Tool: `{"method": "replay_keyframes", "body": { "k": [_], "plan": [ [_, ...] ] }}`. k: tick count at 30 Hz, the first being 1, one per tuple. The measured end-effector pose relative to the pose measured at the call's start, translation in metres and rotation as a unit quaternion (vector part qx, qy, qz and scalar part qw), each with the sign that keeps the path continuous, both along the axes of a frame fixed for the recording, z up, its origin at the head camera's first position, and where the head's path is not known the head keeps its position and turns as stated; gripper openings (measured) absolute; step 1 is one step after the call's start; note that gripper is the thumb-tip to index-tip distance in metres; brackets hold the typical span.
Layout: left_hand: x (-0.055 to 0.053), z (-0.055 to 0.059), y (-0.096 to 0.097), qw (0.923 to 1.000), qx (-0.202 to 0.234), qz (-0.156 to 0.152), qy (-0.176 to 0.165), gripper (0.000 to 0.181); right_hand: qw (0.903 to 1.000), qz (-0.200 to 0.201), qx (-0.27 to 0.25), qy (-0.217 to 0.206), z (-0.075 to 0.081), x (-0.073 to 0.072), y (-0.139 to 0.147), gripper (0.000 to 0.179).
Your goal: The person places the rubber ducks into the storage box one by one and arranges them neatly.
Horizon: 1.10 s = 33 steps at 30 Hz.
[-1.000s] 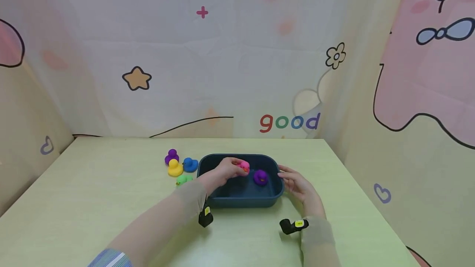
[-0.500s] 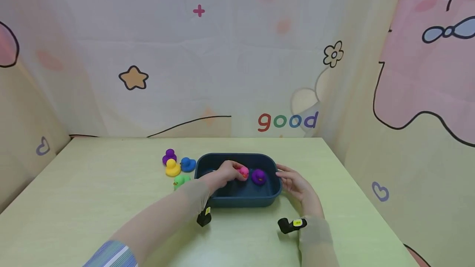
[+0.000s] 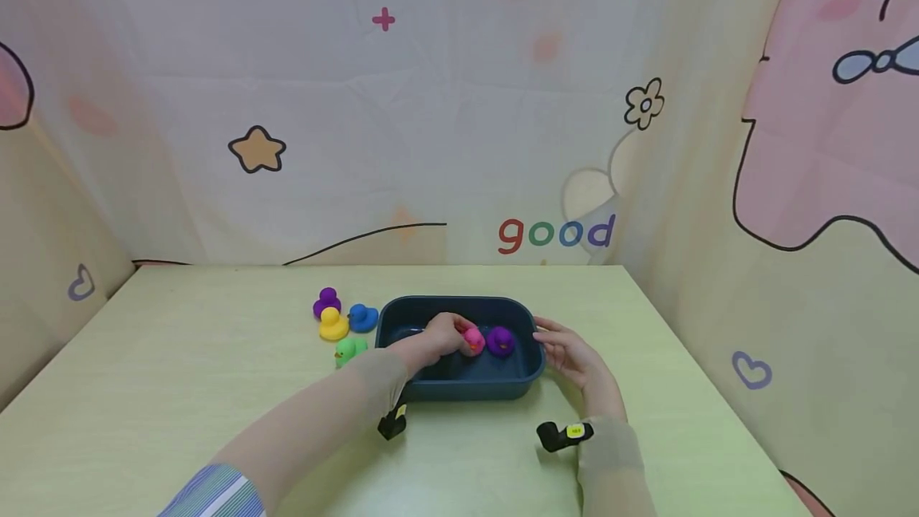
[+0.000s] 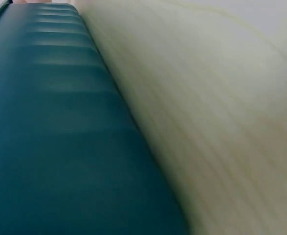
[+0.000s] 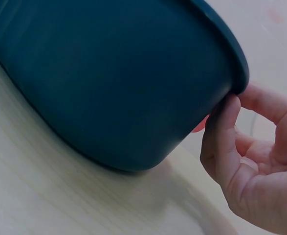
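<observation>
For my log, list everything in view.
Table: 1, pale green, foreground
Tub: 1, dark blue, on table
Pink duck: 1, pink, in tub
Purple ducks: 2, purple, one in tub, one left
Yellow duck: 1, yellow, left of tub
Blue duck: 1, blue, left of tub
Green duck: 1, green, left of tub
Printed backdrop: count unclear, mostly pale, behind table
Wrist cameras: 2, black, at wrists
Striped sleeve: 1, blue and white, left arm
Left hand: 1, bare, in tub, pinching pink duck
Right hand: 1, bare, touching tub's right end

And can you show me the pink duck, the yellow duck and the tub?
Pink duck (image 3: 474,341), head view: middle of its visible part.
Yellow duck (image 3: 333,329), head view: its body.
Tub (image 3: 470,392), head view: its front wall.
</observation>
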<state>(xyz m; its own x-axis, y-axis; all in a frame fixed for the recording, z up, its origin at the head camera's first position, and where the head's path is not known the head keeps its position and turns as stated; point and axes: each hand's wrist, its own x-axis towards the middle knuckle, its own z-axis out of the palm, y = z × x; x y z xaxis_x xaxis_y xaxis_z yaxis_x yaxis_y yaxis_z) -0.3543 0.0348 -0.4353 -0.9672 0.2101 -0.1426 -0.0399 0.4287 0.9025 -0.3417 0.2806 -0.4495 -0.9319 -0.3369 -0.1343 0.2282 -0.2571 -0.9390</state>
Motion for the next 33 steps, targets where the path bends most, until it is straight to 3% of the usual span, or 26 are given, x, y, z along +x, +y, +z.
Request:
{"method": "replay_keyframes", "body": {
  "k": [10,16,20,26,33],
  "plan": [
    [0.006,0.019,-0.015,0.9986,-0.030,-0.043,0.001,0.053,1.0000,-0.003,-0.004,0.003,-0.002,0.003,0.001,0.052],
    [0.008,0.043,-0.039,0.9908,-0.077,-0.111,0.008,0.050,0.9999,0.000,-0.011,-0.002,-0.001,0.002,0.001,0.050],
    [0.010,0.062,-0.060,0.9864,-0.081,-0.142,0.018,0.051,0.9999,-0.001,-0.009,-0.005,0.000,0.001,0.001,0.050],
    [0.014,0.080,-0.093,0.9861,-0.067,-0.146,0.042,0.051,0.9998,-0.002,-0.016,-0.015,0.002,0.001,0.002,0.042],
    [0.011,0.078,-0.140,0.9878,-0.055,-0.139,0.044,0.053,0.9992,0.009,-0.033,-0.019,0.004,0.002,0.002,0.047]
  ]
}}
